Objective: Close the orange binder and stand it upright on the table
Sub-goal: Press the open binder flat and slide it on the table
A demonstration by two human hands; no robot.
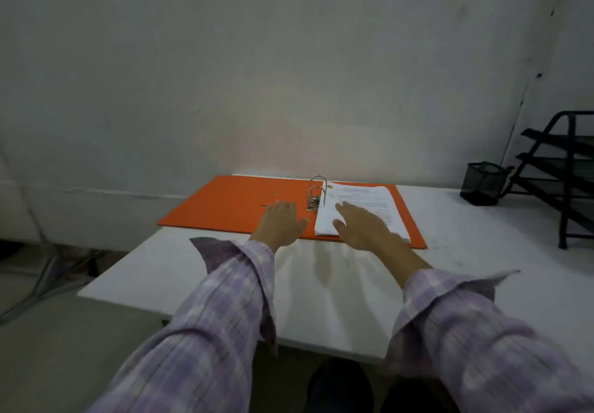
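Observation:
The orange binder [225, 204] lies open and flat at the far side of the white table [193, 271], its left cover hanging past the table's left edge. Metal rings [316, 192] stand up at its spine. A stack of white papers [360, 207] rests on the right half. My left hand [281, 223] lies flat on the left cover beside the rings, fingers spread. My right hand [363, 226] lies flat on the lower part of the papers, fingers apart. Neither hand grips anything.
A black mesh pen cup [482, 183] stands at the back right of the table. Beside it, a black tiered paper tray rack [565, 175] fills the right edge. A grey wall rises right behind the table. Floor lies to the left.

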